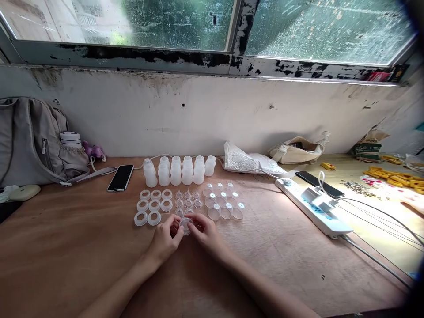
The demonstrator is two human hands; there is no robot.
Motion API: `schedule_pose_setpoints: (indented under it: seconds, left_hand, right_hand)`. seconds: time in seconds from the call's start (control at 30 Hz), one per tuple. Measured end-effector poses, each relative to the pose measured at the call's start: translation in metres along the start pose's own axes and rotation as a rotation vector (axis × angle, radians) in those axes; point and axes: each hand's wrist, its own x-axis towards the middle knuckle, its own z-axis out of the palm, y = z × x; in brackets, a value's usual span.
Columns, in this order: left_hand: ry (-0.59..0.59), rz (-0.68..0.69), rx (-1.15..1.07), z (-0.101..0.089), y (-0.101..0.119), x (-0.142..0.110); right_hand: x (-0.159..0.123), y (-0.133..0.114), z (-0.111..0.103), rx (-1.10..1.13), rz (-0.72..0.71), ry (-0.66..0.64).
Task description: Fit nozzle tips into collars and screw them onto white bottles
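Both of my hands meet over the middle of the wooden table (265, 247), pinching one small clear plastic ring-and-nipple piece (185, 225) between their fingertips. My left hand (165, 240) grips its left side, my right hand (207, 232) its right side. Just beyond lie rows of white screw rings (153, 205), clear nipples (187, 198) and clear caps (223, 203). Behind those stands a row of small white bottles (179, 171).
A black phone (120, 177) lies at the left beside a grey backpack (31, 141). A white power strip (313, 207) with plugs and cables, a second phone (319, 184), cloth bags (294, 152) and yellow parts (394, 176) occupy the right. The wall and window run behind.
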Motion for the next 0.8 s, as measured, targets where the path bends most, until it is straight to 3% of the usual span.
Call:
schedule_pose_setpoints:
  seconds: [0.13, 0.33, 0.8]
  left_hand:
    - [0.009, -0.028, -0.035, 0.001, 0.003, -0.001]
    - [0.029, -0.044, -0.042, 0.002, 0.007, -0.002]
    - [0.014, -0.016, 0.066, 0.005, 0.004, -0.005]
  right_hand:
    - [0.001, 0.000, 0.001, 0.047, 0.023, -0.002]
    - [0.000, -0.003, 0.002, 0.211, 0.174, -0.106]
    - [-0.010, -0.010, 0.009, 0.057, 0.074, 0.007]
